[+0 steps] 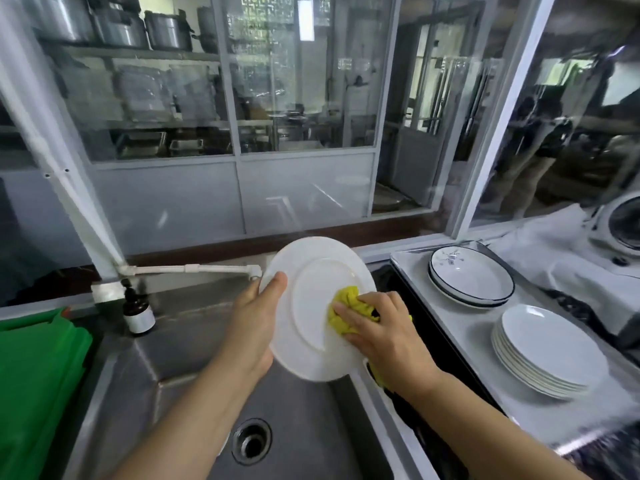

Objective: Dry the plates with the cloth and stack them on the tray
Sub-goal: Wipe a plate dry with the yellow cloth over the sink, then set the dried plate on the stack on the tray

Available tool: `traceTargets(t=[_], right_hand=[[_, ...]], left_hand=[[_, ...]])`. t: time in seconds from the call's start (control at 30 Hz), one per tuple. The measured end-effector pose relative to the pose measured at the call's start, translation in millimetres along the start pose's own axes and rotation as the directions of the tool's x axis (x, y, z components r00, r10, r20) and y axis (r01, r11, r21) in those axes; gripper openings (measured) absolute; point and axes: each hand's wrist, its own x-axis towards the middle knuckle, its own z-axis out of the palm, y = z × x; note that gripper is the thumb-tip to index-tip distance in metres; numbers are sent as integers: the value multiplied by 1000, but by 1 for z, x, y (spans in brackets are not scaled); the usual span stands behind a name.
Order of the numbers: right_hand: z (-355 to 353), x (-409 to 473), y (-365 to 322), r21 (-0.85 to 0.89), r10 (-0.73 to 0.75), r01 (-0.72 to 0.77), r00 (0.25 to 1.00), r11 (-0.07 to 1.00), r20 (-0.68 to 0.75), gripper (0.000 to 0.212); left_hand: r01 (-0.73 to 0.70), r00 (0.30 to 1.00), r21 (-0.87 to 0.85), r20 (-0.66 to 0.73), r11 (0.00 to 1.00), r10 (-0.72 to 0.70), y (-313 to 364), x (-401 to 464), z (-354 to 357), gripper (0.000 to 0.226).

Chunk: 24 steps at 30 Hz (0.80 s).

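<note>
A white plate (311,271) is held tilted above the steel sink, its underside facing me. My left hand (258,317) grips its left rim, thumb on the visible face. My right hand (377,327) presses a bunched yellow cloth (346,308) against the plate's right side, fingers curled over the cloth. To the right, a metal tray (467,327) carries a stack of several white plates (550,351) at the near end and blue-rimmed plates (472,280) at the far end.
The steel sink (194,344) with its drain (251,441) lies below the plate. A brown bottle (136,311) stands at the sink's back left beside a white tap pipe (194,269). A green board (34,375) lies at the left. Glass partitions rise behind.
</note>
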Motion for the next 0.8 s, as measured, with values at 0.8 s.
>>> traceTargets(t=[0.8], right_hand=[[-171,-245,384,158,866,-861,445,484,-226,35]], left_hand=[[-712,671,567,722,413,165,-225,-2,413,30]])
